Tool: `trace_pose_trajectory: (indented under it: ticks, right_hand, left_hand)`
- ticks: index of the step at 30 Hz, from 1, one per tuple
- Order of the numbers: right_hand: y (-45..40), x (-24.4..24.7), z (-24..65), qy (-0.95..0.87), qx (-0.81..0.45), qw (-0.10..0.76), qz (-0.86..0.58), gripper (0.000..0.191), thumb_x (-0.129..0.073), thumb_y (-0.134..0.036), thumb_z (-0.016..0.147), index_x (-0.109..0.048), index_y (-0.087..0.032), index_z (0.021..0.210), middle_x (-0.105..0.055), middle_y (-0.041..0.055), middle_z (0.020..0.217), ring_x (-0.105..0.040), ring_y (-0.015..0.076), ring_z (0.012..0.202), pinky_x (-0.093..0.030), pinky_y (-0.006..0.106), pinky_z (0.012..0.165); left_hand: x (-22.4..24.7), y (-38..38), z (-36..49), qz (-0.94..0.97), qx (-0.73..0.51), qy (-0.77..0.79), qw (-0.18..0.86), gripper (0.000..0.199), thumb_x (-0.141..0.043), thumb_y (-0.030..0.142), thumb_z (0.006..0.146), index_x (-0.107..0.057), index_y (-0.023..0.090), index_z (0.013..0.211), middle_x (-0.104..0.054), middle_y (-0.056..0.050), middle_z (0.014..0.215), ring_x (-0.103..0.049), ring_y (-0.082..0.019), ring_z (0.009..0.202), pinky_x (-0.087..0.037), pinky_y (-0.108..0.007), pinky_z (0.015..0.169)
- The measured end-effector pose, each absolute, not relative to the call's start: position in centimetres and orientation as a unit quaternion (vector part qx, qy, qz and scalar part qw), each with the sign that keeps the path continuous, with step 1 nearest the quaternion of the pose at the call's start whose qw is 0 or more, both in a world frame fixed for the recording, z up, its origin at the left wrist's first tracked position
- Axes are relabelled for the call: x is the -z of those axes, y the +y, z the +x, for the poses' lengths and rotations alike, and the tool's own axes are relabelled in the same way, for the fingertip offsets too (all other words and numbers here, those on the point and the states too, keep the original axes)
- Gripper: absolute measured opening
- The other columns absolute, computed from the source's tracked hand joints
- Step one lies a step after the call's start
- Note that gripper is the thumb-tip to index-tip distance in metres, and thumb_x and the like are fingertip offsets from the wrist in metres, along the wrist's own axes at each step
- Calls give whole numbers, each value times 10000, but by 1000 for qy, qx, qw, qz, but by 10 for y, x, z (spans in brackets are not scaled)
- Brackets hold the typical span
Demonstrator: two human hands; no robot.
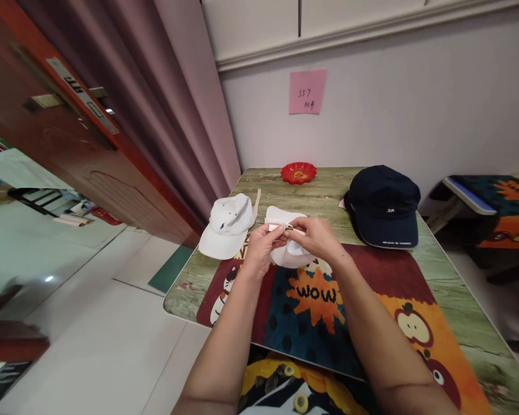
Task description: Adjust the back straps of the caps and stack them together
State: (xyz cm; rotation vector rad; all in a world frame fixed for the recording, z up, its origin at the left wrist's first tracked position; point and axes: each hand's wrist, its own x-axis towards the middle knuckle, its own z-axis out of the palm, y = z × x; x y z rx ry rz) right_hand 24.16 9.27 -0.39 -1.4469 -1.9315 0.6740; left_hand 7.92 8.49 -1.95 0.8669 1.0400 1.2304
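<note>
Both hands meet over the middle of the table at a white cap (292,255), whose strap with a small metal buckle (289,228) is between them. My left hand (262,245) pinches the strap on the left of the buckle. From the right, my right hand (318,235) grips the strap, fingers closed beside the buckle. Another white cap (228,222) with a small dark logo lies to the left, its strap sticking up. Dark navy caps (384,202), apparently stacked, sit at the right.
A red scalloped dish (299,172) stands at the table's back edge. A colourful mat (294,317) covers the front of the wood-patterned table (263,180). The wall is behind, a curtain and door at the left, another table (510,199) at the right.
</note>
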Motion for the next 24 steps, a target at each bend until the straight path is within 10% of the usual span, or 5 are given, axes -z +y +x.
trace_pose_trajectory:
  ticks: [10,15,21,24]
  right_hand:
    - [95,8,242,-711,-265,336,-557,260,-639,-419,829,-781,-205,874,-703,9,699,-546,155,620,-316,272,618]
    - [96,8,243,-702,-253,363,-557,228,-634,-374,806,-769,-190,812,-658,-2,635,-515,143,587,-302,273,608]
    - [94,6,245,-742,-291,365,-482,201,-634,-339,832,-766,-188,831,-698,-9,704,-559,137,640,-349,257,632]
    - [94,4,248,-766,-319,354,-432,210,-646,-345,851,-773,-185,901,-732,2,788,-598,146,702,-399,256,679]
  left_hand:
    - [25,90,68,455,-606,510,407,240,-762,350,750,-682,155,866,-655,-1,707,-583,-102,589,-473,-221,591]
    - [27,89,59,585,-550,537,258,257,-636,247,844,-694,174,1083,-699,-80,1065,-616,-118,659,-512,-260,643]
    - [24,88,55,756,-430,466,164,535,-484,63,827,-632,224,1314,-600,-93,1386,-609,-224,1196,-506,-355,994]
    - [19,86,51,790,-383,443,183,464,-526,96,814,-669,206,1242,-640,-91,1270,-637,-214,1100,-523,-341,937]
